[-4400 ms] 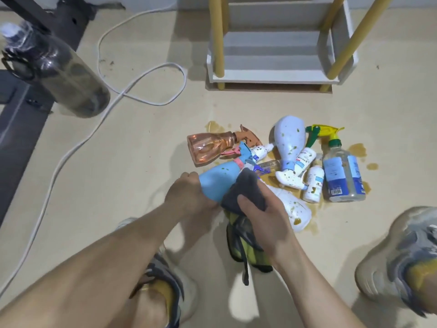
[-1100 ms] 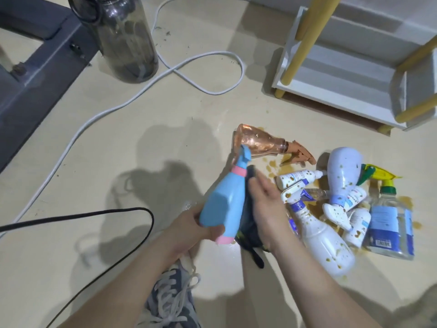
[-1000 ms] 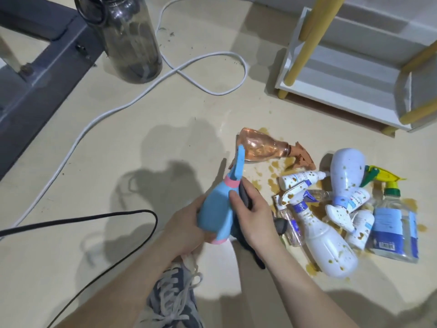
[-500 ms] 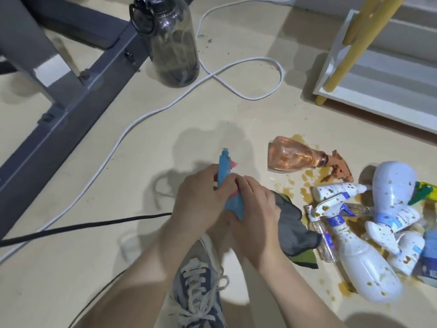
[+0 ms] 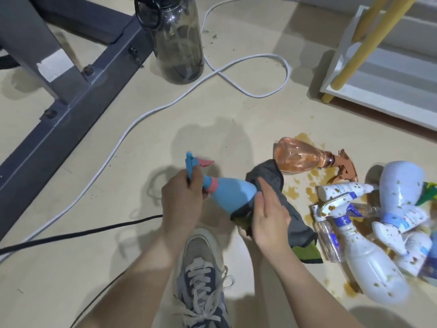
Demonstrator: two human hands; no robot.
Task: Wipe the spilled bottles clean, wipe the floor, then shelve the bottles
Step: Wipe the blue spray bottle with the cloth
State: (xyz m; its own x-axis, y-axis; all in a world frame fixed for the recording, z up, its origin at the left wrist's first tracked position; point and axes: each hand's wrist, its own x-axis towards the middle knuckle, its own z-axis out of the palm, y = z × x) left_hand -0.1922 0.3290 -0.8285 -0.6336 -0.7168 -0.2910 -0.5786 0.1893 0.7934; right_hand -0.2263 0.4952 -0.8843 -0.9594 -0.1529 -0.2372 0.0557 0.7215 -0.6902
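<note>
My left hand (image 5: 181,197) grips the neck and trigger of a blue spray bottle (image 5: 230,194) with a pink collar, held sideways above the floor. My right hand (image 5: 269,213) presses a dark grey cloth (image 5: 274,179) with a green underside against the bottle's base. To the right, several spattered bottles lie in brown spill: an orange spray bottle (image 5: 300,157), a white spray bottle (image 5: 373,266), a small white tube (image 5: 343,189) and a pale lilac bottle (image 5: 399,188).
A white shelf with yellow posts (image 5: 378,74) stands at upper right. A dark water bottle (image 5: 179,43) stands at the top beside a grey metal frame (image 5: 71,95). A white cable (image 5: 236,74) and a black cable (image 5: 82,233) cross the floor. My shoe (image 5: 201,280) is below my hands.
The blue bottle has turned from upright to lying sideways, nozzle to the left. My left hand shifted onto its neck and my right hand with the cloth moved to its base.
</note>
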